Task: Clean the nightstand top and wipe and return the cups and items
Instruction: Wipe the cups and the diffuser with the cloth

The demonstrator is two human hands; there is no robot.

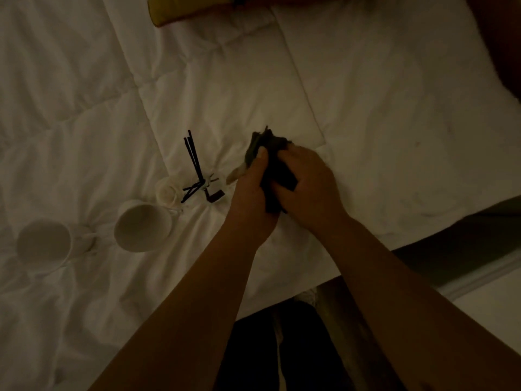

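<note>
Both my hands meet over the white bed, wrapped around a dark cloth (267, 148). My left hand (253, 193) grips the cloth and a pale, slim object (235, 173) whose tip sticks out to the left; what it is I cannot tell. My right hand (307, 182) presses the cloth from the right. Two white cups lie on their sides on the duvet at the left, one cup (142, 227) nearer my hands and another cup (45, 244) further left. A small reed diffuser (197, 176) with black sticks rests between the cups and my hands.
A white duvet (84, 108) covers the bed, with a white pillow (394, 108) at the right. A yellow cushion (191, 7) shows at the top edge. A small white crumpled item (166, 190) lies beside the diffuser. The bed edge and dark floor are below my arms.
</note>
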